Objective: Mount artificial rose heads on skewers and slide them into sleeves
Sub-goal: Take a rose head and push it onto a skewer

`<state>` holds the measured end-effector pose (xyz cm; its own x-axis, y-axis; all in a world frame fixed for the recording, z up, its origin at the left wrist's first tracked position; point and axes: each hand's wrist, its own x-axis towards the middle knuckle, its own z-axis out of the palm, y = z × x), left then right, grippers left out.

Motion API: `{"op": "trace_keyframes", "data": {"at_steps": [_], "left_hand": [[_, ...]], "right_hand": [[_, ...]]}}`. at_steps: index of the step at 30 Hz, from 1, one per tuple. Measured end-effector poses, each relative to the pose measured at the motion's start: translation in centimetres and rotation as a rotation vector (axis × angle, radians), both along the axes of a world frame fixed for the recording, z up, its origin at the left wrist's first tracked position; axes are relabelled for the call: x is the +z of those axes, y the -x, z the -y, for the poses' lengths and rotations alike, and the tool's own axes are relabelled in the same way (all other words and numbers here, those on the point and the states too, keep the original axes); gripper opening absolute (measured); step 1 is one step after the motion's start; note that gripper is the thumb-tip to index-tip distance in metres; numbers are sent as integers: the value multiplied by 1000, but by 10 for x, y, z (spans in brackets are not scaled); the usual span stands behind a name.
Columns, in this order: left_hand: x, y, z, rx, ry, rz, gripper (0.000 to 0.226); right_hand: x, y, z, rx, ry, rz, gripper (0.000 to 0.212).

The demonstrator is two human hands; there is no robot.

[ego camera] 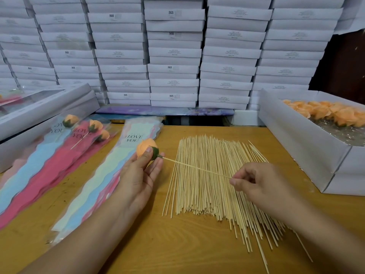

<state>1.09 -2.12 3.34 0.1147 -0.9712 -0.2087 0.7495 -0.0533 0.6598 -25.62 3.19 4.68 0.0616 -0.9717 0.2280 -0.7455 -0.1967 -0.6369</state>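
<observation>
My left hand [141, 172] holds an orange rose head [145, 148] with a green base between thumb and fingers, above the table. A thin wooden skewer [195, 167] meets the green base with its tip. My right hand [256, 179] pinches the skewer's other end. A wide pile of skewers [213, 180] lies on the table under both. Left of my hand lies a stack of pastel sleeves [110, 167] printed "I LOVE YOU". Further left, three finished roses [92, 126] sit in sleeves.
An open white box [296, 139] of orange rose heads [327, 112] stands at the right. Flat window boxes [39, 107] lie at the far left. A wall of stacked white boxes [173, 52] fills the back. The wooden table [177, 244] shows bare in front.
</observation>
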Motion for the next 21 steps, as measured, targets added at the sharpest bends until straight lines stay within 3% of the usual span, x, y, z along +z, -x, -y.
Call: {"op": "trace_keyframes", "data": {"at_steps": [4,12,18,21], "left_hand": [[1,1,-1,2,-9,-2,46],[2,1,-3,-9,-5,4,42],[2,1,-5,-32,7,17,37],[2,2,-5,-34,6,23,37]], "right_hand": [[1,-2,-5,43,-9,-144,21],[7,-3,-7,85,-92,-210,27],[12,-1,-7,175,-247,-52,28],[16,0,-5,176,-423,212,25]]}}
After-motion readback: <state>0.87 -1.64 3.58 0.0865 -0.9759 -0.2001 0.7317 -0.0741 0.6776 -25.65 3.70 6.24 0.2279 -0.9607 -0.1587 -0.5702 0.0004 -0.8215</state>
